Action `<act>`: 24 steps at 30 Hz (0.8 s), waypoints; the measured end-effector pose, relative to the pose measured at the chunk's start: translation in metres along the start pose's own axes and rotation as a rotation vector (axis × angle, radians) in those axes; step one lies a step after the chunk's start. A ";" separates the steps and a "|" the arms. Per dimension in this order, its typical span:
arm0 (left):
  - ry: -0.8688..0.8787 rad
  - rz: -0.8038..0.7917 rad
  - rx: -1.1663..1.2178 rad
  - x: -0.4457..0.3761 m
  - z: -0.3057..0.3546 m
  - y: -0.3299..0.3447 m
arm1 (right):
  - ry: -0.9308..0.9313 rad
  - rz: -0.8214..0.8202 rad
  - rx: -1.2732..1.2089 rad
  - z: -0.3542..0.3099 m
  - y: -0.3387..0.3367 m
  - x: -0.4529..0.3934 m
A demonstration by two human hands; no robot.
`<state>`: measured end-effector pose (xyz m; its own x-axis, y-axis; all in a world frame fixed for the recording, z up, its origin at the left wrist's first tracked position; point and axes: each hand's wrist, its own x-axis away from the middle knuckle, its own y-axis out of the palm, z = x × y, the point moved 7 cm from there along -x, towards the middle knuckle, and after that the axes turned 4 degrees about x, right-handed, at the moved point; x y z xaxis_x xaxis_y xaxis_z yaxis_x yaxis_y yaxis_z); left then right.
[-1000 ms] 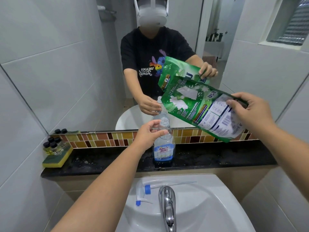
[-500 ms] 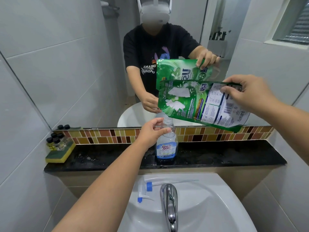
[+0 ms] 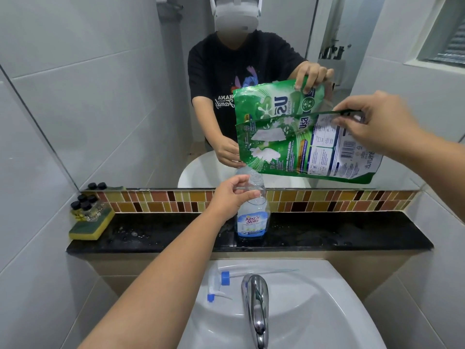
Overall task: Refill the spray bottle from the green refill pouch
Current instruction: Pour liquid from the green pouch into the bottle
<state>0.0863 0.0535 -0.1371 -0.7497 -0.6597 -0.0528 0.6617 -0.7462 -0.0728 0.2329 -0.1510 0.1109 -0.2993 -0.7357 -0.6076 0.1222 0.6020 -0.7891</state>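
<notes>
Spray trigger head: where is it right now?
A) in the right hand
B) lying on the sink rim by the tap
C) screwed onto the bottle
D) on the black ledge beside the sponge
B: the spray trigger head lies on the white sink rim left of the tap, and the bottle neck is open.

Only a few bits are actually readable here. The clear spray bottle (image 3: 252, 217) has a blue label saying "King's Stella". The green refill pouch (image 3: 302, 147) carries a Thai brand logo in white, a barcode and blocks of small print, too tiny to make out. In the mirror, the black t-shirt (image 3: 221, 79) shows reversed lettering, something like "OHANA" and "Family".
</notes>
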 end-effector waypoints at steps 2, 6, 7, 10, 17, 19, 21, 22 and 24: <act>0.005 0.000 0.001 0.001 0.001 0.000 | -0.013 0.003 0.014 -0.002 -0.001 -0.001; 0.006 0.000 0.011 0.001 0.002 0.000 | -0.071 0.013 0.049 -0.009 -0.004 -0.002; 0.004 0.000 0.012 0.001 0.002 0.001 | -0.081 0.015 0.055 -0.010 -0.004 -0.002; 0.005 0.006 0.016 0.001 0.001 0.001 | -0.085 0.014 0.075 -0.012 -0.005 -0.005; -0.006 0.000 0.003 0.001 -0.001 0.000 | -0.090 0.011 0.094 -0.011 -0.008 -0.009; -0.006 0.005 0.002 0.001 0.000 0.000 | -0.092 0.011 0.102 -0.012 -0.008 -0.010; -0.006 0.010 0.000 0.002 0.001 0.001 | -0.097 0.011 0.110 -0.013 -0.009 -0.012; -0.004 0.012 -0.001 0.002 0.001 0.000 | -0.100 0.013 0.113 -0.014 -0.010 -0.013; -0.001 0.014 -0.002 0.002 0.002 0.000 | -0.107 0.017 0.117 -0.017 -0.011 -0.015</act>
<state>0.0854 0.0520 -0.1352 -0.7404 -0.6701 -0.0525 0.6721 -0.7367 -0.0745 0.2203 -0.1414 0.1302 -0.1946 -0.7586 -0.6219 0.2374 0.5787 -0.7802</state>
